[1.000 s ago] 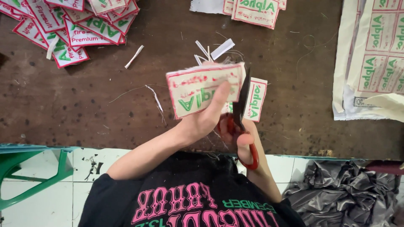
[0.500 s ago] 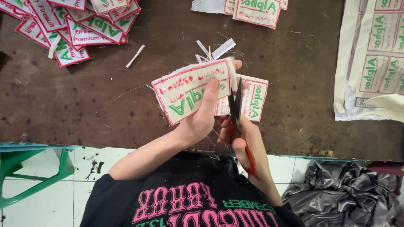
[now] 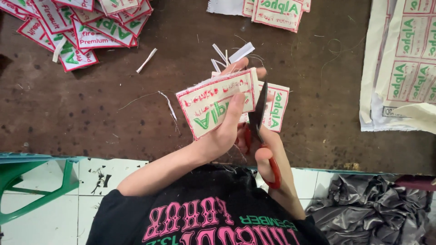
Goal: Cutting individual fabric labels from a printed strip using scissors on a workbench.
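Pile of trimmed labels [image 3: 79, 27] far left on table [image 3: 113, 122], so part of batch done, I judge. My left hand [image 3: 222, 131] grips woven label [image 3: 215, 102] above table, mid-frame. My right hand [image 3: 263, 152] clenched in red-handled scissors [image 3: 260, 122], blades at label's right edge. Second label [image 3: 275, 106] behind. Uncut label sheet [image 3: 404, 63] far right: much left.

Label pile [image 3: 77, 27] cut off by top edge; scissors [image 3: 261, 131] partly hidden behind right hand [image 3: 263, 149]

Brown worktable [image 3: 68, 122], white tiled floor [image 3: 118, 174]
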